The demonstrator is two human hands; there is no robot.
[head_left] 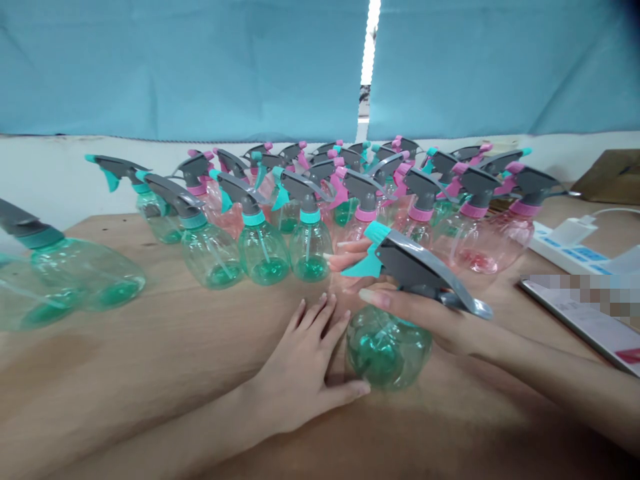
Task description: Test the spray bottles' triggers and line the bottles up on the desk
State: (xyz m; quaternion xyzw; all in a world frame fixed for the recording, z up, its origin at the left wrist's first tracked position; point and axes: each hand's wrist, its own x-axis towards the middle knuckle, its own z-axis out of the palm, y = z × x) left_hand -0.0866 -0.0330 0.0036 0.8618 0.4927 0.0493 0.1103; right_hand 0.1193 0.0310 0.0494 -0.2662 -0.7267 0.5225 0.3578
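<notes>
A clear green spray bottle with a grey trigger head and a teal nozzle stands on the wooden table in front of me. My right hand is wrapped round its neck, just under the trigger head. My left hand lies flat on the table beside the bottle's base, fingers stretched out, with the thumb touching the base.
Behind stand several rows of green bottles and pink bottles with grey trigger heads. More green bottles sit at the far left. A white power strip and a printed sheet lie at the right, before a blue curtain.
</notes>
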